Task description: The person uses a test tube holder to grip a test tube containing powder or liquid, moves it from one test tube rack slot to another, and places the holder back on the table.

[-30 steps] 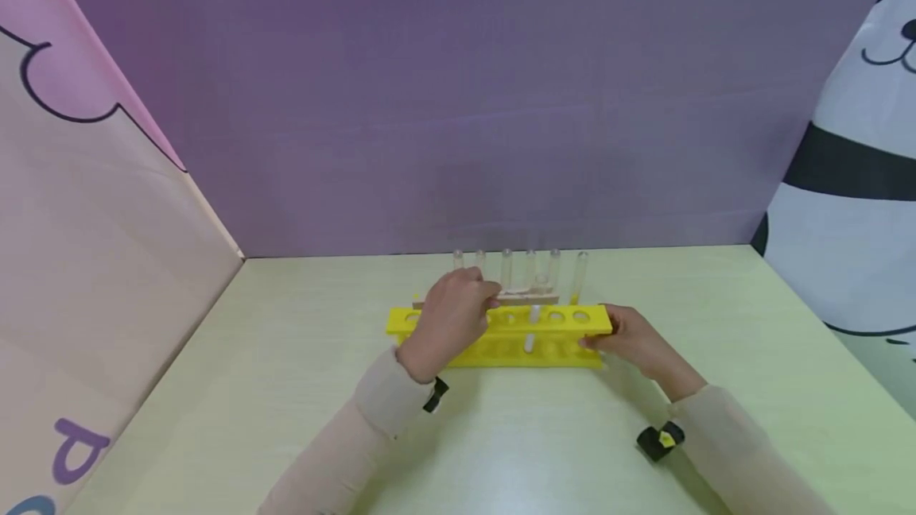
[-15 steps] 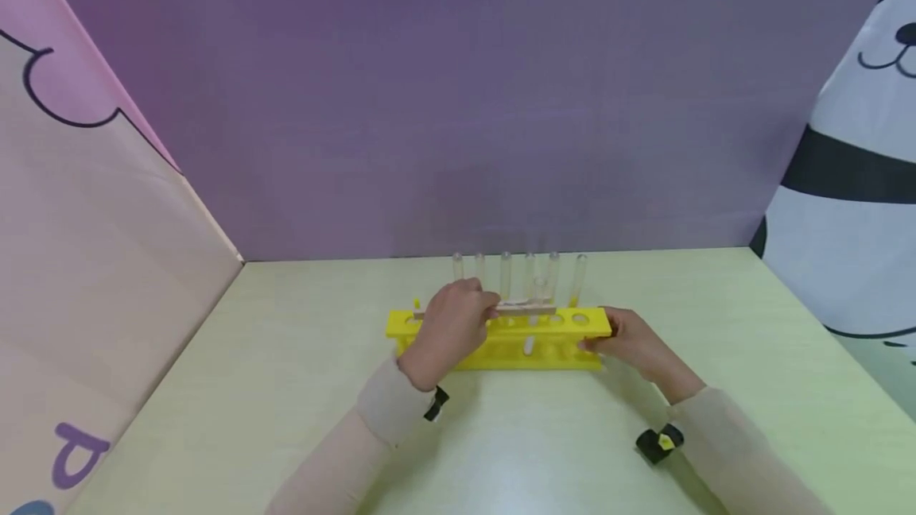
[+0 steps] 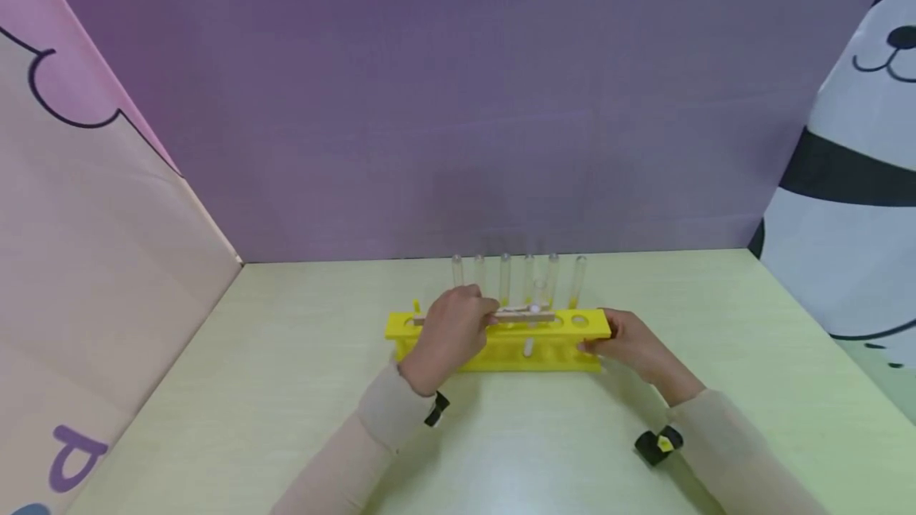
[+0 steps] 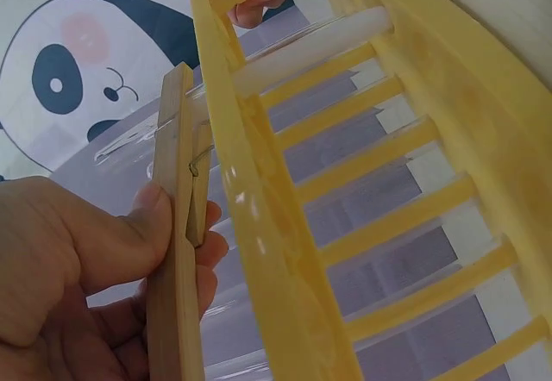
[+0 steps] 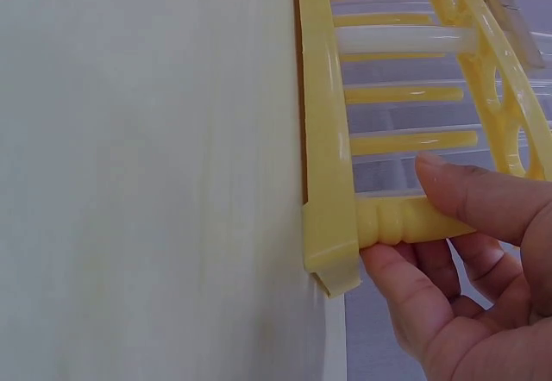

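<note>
My left hand (image 3: 454, 332) grips a wooden test tube clamp (image 4: 177, 226), thumb on one side and fingers curled round the other. The clamp lies level, close over the top bar of a yellow test tube rack (image 3: 558, 329). In its jaws is a clear test tube (image 4: 319, 49) with white contents. That tube stands upright through a hole of the rack, its rounded end down near the base. At the rack's right end, my right hand (image 5: 474, 269) holds the ridged side post (image 5: 405, 219) between thumb and fingers.
Several clear test tubes (image 3: 505, 280) stand upside down on yellow pegs along the rack's back. The pale tabletop (image 3: 308, 388) surrounds the rack. A purple backdrop (image 3: 458, 102) rises behind, with printed panels on both sides.
The left hand has come down slightly towards the rack with the clamp, which now overlaps the top bar. The right hand and the rack have stayed in place.
</note>
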Demonstrator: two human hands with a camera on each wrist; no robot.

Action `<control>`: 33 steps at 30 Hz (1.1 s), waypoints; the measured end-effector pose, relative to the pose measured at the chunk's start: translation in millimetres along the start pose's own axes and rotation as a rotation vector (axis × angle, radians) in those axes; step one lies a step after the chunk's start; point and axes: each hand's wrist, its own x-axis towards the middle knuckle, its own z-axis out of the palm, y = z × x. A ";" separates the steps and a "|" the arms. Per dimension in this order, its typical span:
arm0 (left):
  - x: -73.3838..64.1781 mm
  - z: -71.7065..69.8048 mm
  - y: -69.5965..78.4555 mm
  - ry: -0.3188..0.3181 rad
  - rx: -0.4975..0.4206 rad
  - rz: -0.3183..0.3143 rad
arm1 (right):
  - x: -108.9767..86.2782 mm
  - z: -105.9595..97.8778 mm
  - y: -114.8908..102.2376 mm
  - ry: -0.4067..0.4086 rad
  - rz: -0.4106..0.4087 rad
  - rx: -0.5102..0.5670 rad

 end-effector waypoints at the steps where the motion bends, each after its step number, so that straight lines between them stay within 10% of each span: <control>1: -0.2 0.3 0.0 0.000 -0.002 -0.001 | -0.1 -0.1 0.0 0.000 0.000 0.001; 33: 0.3 3.7 -1.7 0.025 -0.025 -0.003 | -4.3 -0.6 -2.3 0.007 0.038 -0.014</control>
